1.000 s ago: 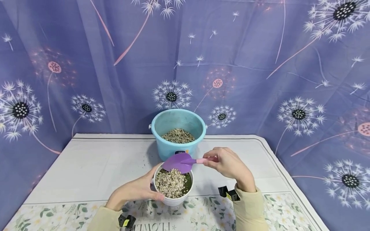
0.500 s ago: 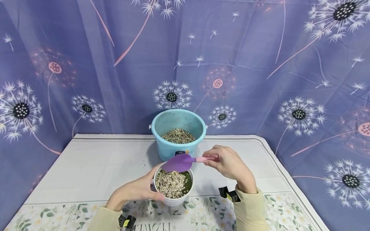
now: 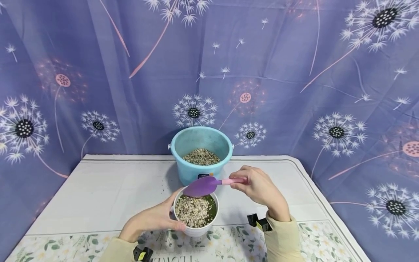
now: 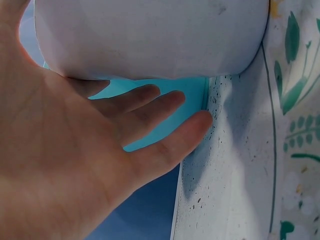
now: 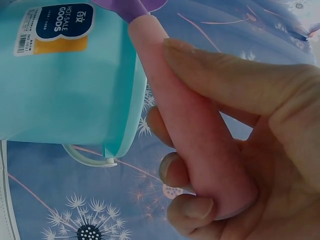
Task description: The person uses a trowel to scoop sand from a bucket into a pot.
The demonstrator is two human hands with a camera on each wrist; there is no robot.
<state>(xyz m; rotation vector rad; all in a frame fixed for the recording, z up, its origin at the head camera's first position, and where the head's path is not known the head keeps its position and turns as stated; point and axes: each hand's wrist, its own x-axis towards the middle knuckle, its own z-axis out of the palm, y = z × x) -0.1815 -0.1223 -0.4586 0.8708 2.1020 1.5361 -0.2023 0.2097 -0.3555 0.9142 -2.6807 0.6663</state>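
A white flowerpot point(image 3: 196, 232) stands near the middle of the table, holding pale coarse grains point(image 3: 193, 211) over something dark green. My left hand point(image 3: 160, 218) holds it from the left, thumb along the near side. In the left wrist view the other fingers reach out beside the pot's wall. My right hand point(image 3: 258, 185) grips the pink handle point(image 5: 185, 115) of a small garden trowel, fingers curled round it. The trowel's purple blade point(image 3: 201, 186) is tipped over the pot's far rim, covering part of the grains from above.
Directly behind the pot stands a light-blue bucket point(image 3: 186, 171) with similar grains point(image 3: 202, 157) inside. Dark specks lie on the white tabletop point(image 3: 124, 189) to its left. A floral cloth strip point(image 3: 78, 243) runs along the front, and a purple dandelion-print curtain point(image 3: 147, 102) encloses the back and sides.
The trowel blade has turned further over, showing narrower than a second ago. The grains bunched at its lower edge have settled into the pot. My left hand keeps its hold.
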